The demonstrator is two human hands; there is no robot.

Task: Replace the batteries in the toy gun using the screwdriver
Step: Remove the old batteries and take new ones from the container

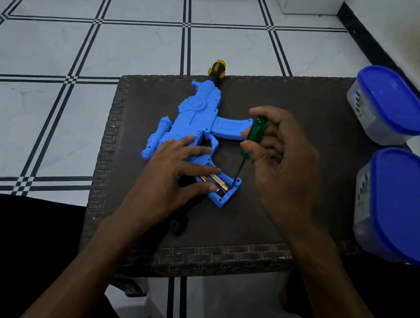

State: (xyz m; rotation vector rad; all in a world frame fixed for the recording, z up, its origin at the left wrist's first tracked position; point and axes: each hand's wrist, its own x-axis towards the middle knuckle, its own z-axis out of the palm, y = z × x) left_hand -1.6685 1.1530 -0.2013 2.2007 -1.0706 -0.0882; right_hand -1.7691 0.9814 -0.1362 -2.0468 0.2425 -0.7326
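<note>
A blue toy gun (199,113) lies flat on a dark woven table (306,113), its black and yellow muzzle pointing away past the far edge. Its grip compartment stands uncovered, showing batteries (217,181). My left hand (174,169) rests on the gun with straight fingers pressing beside the batteries. My right hand (280,156) grips a green-handled screwdriver (255,133), whose dark shaft slants down so the tip sits at the batteries' end in the compartment. A small dark piece (177,226) lies near my left wrist; what it is I cannot tell.
Two clear tubs with blue lids stand at the table's right side, one at the far corner (390,105) and one nearer (402,205). White floor tiles with black lines surround the table. My dark-clothed knees flank its near edge.
</note>
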